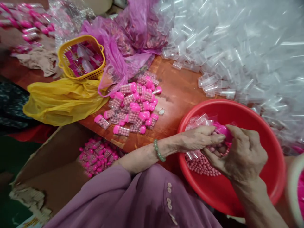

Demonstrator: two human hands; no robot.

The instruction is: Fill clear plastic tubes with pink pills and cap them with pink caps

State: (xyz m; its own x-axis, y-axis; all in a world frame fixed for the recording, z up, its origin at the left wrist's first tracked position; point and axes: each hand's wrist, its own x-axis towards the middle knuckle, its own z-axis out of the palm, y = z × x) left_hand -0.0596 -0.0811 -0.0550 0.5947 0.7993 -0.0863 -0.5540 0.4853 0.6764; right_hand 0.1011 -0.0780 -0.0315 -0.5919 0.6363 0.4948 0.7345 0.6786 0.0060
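Observation:
Both hands meet over a red plastic basin [273, 177] holding small pink beads [201, 164] and a few clear tubes [200, 120]. My left hand [201, 137], with a green bead bracelet at the wrist, pinches one end of a small tube. My right hand [242, 155] grips the same tube at its pink cap [223, 129]. The tube's body is mostly hidden by my fingers.
A pile of filled pink-capped tubes [133, 107] lies on the wooden table. More of them fill a cardboard box [97, 155] below. A heap of empty clear tubes [237, 47] covers the right. A yellow basket [80, 58], yellow bag [64, 98] and pink bags [133, 31] sit behind.

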